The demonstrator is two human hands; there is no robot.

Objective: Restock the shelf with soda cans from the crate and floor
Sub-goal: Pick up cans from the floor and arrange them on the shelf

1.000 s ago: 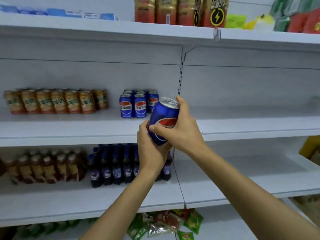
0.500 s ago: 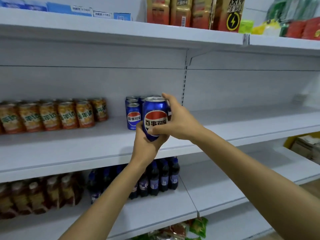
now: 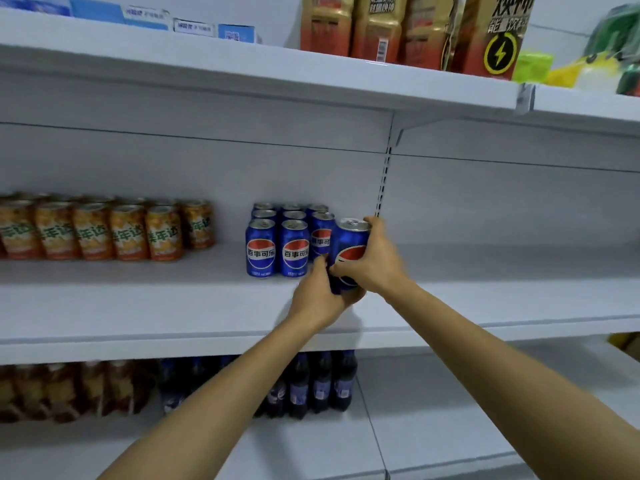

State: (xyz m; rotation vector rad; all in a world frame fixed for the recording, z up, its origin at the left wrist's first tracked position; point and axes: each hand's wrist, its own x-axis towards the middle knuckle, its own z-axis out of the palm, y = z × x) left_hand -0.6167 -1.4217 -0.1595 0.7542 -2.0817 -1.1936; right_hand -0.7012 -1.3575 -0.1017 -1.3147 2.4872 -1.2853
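**Soda can [image 3: 348, 251] at the shelf, not yet set down**

Middle shelf [image 3: 138, 306]: white, long, bare to the right of the upright. Orange cans [image 3: 104, 233] stand in a row at the left. Well apart from them is a block of blue cans [image 3: 277, 251], three columns deep. Its front row has only two cans, so the third column is short by one. Dark bottles [image 3: 311, 386] stand on the lower shelf [image 3: 450, 427]. Neither the crate nor the floor is in view.

The held can is over the middle shelf, just beside the right end of the blue block and tipped a little to the right. Its base is hidden, so I cannot tell whether it touches the board.

Both hands are on it. The left hand [image 3: 318, 292] cups the lower part from below and the left, fingers curled round. The right hand [image 3: 377, 265] wraps the right side, with a fingertip up at the rim.

Step in hand, as I judge it: placing — the carry is done, the release is not.

The next move calls for righting the can and seating it flat in the open front spot, logo forward. The left hand needs to slip out first — there is little room between this can and its neighbour, and a nudge could topple the row.
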